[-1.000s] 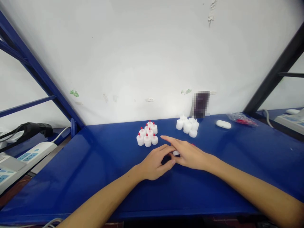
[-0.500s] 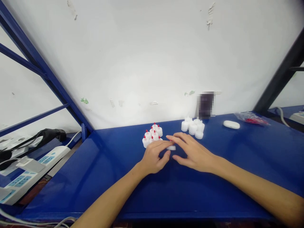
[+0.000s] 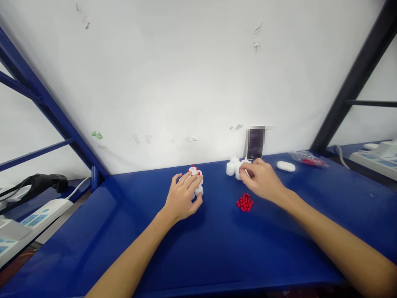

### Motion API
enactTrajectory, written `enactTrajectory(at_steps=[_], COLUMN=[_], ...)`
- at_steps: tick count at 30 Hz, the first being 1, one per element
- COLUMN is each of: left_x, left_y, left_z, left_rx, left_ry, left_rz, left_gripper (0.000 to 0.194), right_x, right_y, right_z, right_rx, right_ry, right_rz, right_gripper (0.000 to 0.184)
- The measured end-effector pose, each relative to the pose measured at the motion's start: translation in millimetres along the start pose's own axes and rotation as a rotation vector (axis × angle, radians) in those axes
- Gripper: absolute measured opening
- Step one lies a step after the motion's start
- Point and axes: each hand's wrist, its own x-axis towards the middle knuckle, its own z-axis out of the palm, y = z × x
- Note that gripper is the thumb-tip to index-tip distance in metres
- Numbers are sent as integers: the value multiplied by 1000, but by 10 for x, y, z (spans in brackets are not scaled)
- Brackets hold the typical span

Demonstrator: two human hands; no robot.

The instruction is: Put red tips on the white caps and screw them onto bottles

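A cluster of small white caps with red tips [image 3: 194, 169] stands on the blue table [image 3: 124, 231] near the back wall. My left hand [image 3: 182, 195] lies over it, fingers curled, thumb and fingers pinching one red-tipped cap at the cluster's front edge. To the right is a group of plain white caps [image 3: 232, 167]. My right hand [image 3: 263, 180] reaches into that group, its fingers closed round one of them. A small heap of red beads [image 3: 245, 202] lies on the table between my hands, just below the right one.
A blurred dark object [image 3: 255, 143] leans on the wall behind the plain caps. A white oval case [image 3: 285, 166] and a clear bag of red bits [image 3: 307, 158] lie at the back right. Power strips [image 3: 37, 211] sit on the left bench. Blue and black frame bars slant at both sides.
My hands have parted from the middle. The left went to the red-tipped cluster, the right went back to the plain caps. The red beads now show on the table.
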Motion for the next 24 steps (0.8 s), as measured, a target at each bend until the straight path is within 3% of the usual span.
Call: enactTrajectory(at_steps=[7, 18, 24], left_x=[19, -15, -12], left_y=[10, -6, 7], left_z=[-10, -2, -13], left_rx=[8, -18, -9], left_ry=[-58, -84, -58], left_rz=[-4, -15, -20], left_gripper=[35, 34, 33], right_x=[70, 33, 37], right_y=[114, 169, 148], right_z=[-9, 87, 102], right_rx=[-220, -400, -439], right_ry=[-250, -309, -372], right_rz=[167, 244, 230], right_gripper=[29, 38, 32])
